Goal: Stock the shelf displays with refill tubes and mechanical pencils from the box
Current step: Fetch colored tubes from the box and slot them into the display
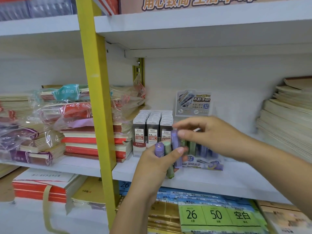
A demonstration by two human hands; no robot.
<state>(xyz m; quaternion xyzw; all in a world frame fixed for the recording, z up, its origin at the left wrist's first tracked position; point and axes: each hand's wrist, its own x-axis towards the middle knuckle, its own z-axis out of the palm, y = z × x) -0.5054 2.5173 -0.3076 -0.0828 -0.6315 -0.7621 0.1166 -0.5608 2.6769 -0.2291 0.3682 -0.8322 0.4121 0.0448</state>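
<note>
Left hand point(152, 162) is closest, wrapped round a small bundle of tubes, thumb pressed across their fronts. The bundle stands roughly upright, caps up: a purple tube point(176, 149) on the right, a green tube point(168, 151) in the middle with its lower end poking out below the palm, and a second purple one point(159, 147) on the left. The right hand point(211, 135) reaches in from the right, and its fingers point(183, 132) pinch the cap end of the taller purple tube, which sits higher than the others, so it looks like it is being drawn up out of the bundle.

What matters next is where it goes. The display point(206, 164) sits just right of the bundle and slightly behind it, directly beneath the right hand, so that hand is the nearer one. Tubes already in it stand upright, matching the long axis of the pinched tube, so a short carry rightward and a straight drop should do. The hand hides any free slot, so I cannot tell which one is open.

The display rests on the white shelf point(219, 181), close beside grey lead boxes point(152, 129) on its left. There is bare shelf in front and to the right, and plenty of height overhead. Notebooks point(94, 141) lie stacked past the yellow post point(96, 98).
</note>
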